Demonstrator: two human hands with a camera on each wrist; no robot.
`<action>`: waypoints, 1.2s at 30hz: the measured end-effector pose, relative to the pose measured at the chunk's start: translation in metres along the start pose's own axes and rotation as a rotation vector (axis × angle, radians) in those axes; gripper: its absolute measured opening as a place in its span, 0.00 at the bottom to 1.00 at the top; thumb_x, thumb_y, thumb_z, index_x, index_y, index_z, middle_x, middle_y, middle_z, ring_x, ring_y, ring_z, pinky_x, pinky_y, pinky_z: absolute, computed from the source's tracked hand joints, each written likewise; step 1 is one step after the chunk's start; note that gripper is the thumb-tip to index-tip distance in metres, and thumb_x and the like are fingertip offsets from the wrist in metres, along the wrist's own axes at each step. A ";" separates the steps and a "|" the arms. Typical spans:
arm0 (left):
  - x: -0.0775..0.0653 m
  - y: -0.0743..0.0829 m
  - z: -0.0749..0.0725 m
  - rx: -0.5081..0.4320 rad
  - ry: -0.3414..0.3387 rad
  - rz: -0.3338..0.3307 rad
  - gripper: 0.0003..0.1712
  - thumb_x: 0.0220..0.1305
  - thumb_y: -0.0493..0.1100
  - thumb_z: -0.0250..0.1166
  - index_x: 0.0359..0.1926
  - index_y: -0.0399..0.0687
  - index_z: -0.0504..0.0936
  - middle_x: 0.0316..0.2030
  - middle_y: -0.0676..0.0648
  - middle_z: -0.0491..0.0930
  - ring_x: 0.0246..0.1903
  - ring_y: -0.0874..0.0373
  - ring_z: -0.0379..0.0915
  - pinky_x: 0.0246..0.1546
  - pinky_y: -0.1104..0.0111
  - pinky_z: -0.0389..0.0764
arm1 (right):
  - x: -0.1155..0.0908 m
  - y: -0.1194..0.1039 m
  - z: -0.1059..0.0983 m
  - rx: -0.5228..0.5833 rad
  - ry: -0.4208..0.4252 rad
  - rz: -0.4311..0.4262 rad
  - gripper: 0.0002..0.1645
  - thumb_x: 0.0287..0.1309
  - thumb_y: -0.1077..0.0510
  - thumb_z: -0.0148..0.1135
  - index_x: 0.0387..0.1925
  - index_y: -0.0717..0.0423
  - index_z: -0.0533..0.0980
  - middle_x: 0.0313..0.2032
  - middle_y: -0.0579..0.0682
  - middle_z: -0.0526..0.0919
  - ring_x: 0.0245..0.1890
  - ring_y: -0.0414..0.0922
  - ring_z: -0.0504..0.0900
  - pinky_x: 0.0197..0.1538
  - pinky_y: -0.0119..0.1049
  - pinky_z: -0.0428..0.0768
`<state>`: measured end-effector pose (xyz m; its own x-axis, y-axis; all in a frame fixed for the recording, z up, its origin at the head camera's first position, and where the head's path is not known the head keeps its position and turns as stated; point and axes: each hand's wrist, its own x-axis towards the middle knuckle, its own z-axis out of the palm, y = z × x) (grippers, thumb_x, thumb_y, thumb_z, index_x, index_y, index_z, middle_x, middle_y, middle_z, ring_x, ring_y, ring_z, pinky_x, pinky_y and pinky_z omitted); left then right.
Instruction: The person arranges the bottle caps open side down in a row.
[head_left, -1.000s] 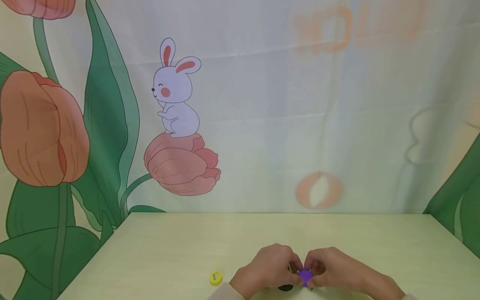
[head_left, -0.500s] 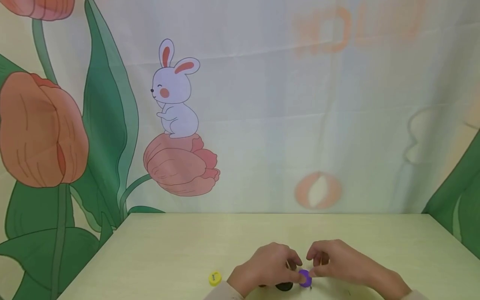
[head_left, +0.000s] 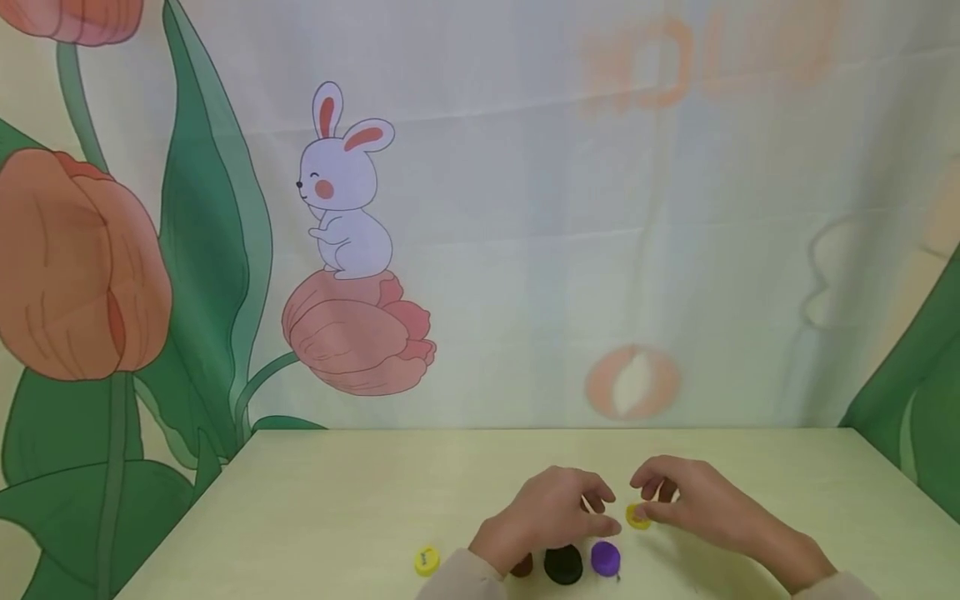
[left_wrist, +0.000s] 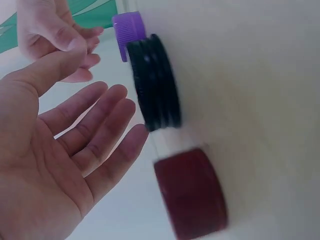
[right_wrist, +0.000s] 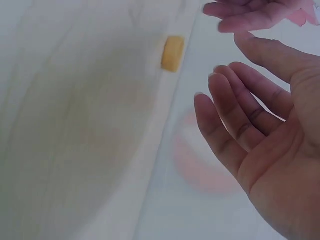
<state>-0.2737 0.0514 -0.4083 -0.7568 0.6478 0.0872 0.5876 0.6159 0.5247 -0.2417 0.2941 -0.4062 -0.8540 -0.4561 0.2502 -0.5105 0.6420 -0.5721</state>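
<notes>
My left hand [head_left: 551, 510] hovers with loosely bent, spread fingers above a row of bottle caps, holding nothing. Below it lie a purple cap [head_left: 605, 559], a wider black cap [head_left: 563, 565] and a dark red cap [head_left: 522, 566], partly behind the wrist in the head view. The left wrist view shows the ridged side of the purple cap [left_wrist: 129, 31], the grooved black cap [left_wrist: 156, 82] and the dark red cap [left_wrist: 191, 194]. My right hand [head_left: 701, 504] has relaxed fingers beside a yellow cap [head_left: 637, 517]. In the right wrist view that yellow cap [right_wrist: 173, 53] sits on the table, apart from the fingers.
Another yellow cap [head_left: 427, 561] with a small dark mark lies left of the left sleeve. The pale table [head_left: 360, 475] ends at a hanging cloth [head_left: 510, 250] printed with tulips and a rabbit.
Both hands have let go of the purple cap and moved up and away from it. The right hand has shifted toward the far side, and the yellow cap beside it has come into view.
</notes>
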 end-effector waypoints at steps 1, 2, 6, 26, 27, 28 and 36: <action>0.002 0.001 0.001 0.007 0.008 -0.001 0.19 0.66 0.54 0.76 0.53 0.53 0.90 0.36 0.64 0.86 0.36 0.73 0.78 0.40 0.74 0.78 | 0.000 0.002 0.000 -0.002 0.005 0.002 0.16 0.64 0.53 0.77 0.47 0.56 0.82 0.37 0.38 0.82 0.36 0.35 0.79 0.38 0.34 0.80; 0.005 0.002 0.001 0.013 0.015 -0.002 0.19 0.66 0.54 0.77 0.53 0.53 0.90 0.36 0.64 0.86 0.37 0.73 0.79 0.41 0.74 0.78 | -0.001 0.004 0.000 -0.003 0.009 0.003 0.17 0.63 0.53 0.77 0.47 0.57 0.82 0.38 0.39 0.82 0.36 0.35 0.79 0.38 0.34 0.80; 0.015 0.005 0.004 0.006 0.030 -0.017 0.18 0.65 0.53 0.77 0.53 0.52 0.90 0.36 0.64 0.86 0.39 0.71 0.79 0.43 0.73 0.78 | -0.002 0.012 0.001 0.006 0.016 0.015 0.18 0.63 0.54 0.77 0.48 0.58 0.82 0.38 0.41 0.82 0.36 0.36 0.79 0.38 0.34 0.81; 0.031 0.013 0.014 -0.002 0.011 -0.051 0.19 0.59 0.46 0.82 0.51 0.49 0.91 0.38 0.58 0.89 0.41 0.68 0.82 0.47 0.72 0.79 | -0.002 0.032 0.008 0.093 -0.062 0.042 0.18 0.60 0.60 0.77 0.48 0.64 0.81 0.35 0.44 0.82 0.34 0.37 0.80 0.36 0.34 0.81; 0.031 0.013 0.014 -0.002 0.008 -0.056 0.19 0.59 0.46 0.82 0.51 0.49 0.91 0.37 0.58 0.89 0.40 0.68 0.82 0.47 0.72 0.79 | -0.001 0.032 0.008 0.093 -0.067 0.048 0.18 0.60 0.61 0.77 0.48 0.64 0.81 0.35 0.44 0.82 0.34 0.37 0.80 0.37 0.34 0.81; 0.031 0.012 0.014 -0.003 0.006 -0.059 0.19 0.59 0.45 0.82 0.50 0.49 0.91 0.37 0.58 0.89 0.40 0.69 0.82 0.47 0.72 0.79 | -0.001 0.031 0.009 0.095 -0.073 0.055 0.18 0.60 0.61 0.78 0.48 0.64 0.81 0.35 0.44 0.82 0.34 0.37 0.80 0.37 0.34 0.81; 0.031 0.010 0.017 -0.005 -0.015 -0.068 0.17 0.58 0.43 0.82 0.49 0.49 0.92 0.31 0.62 0.86 0.36 0.71 0.78 0.45 0.74 0.77 | -0.002 0.026 0.011 0.083 -0.088 0.081 0.14 0.57 0.62 0.79 0.43 0.59 0.82 0.32 0.43 0.80 0.33 0.37 0.77 0.36 0.33 0.79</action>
<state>-0.2867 0.0857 -0.4150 -0.7903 0.6115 0.0386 0.5339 0.6563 0.5331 -0.2526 0.3047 -0.4305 -0.8782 -0.4593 0.1334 -0.4270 0.6275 -0.6511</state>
